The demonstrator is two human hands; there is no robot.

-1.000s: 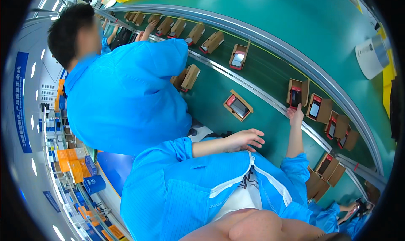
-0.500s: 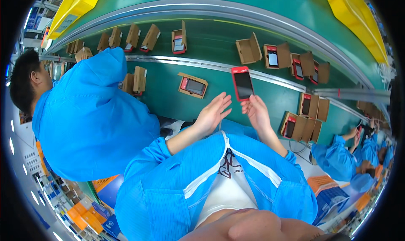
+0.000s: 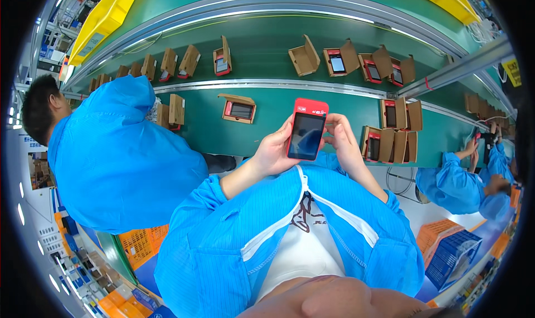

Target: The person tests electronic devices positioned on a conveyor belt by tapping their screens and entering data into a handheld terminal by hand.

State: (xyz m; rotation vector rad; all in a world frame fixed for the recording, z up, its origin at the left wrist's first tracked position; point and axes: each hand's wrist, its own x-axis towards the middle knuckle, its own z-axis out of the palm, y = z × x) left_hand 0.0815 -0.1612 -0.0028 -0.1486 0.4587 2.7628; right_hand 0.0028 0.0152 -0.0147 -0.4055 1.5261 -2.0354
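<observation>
The left hand clasps the red handheld terminal in front of the blue jacket, screen up, seemingly for easy viewing; the right hand curls at its right edge, contact unclear.

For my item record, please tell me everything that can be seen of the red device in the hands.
The device is flat and rectangular: a plastic-looking red casing, small white markings at its top end, and a dark, glossy screen. It is held before the jacket, screen towards the camera, top end leaning slightly right. The left hand grips its left edge; the right hand is at its right edge, contact unclear. Its back is hidden.
</observation>
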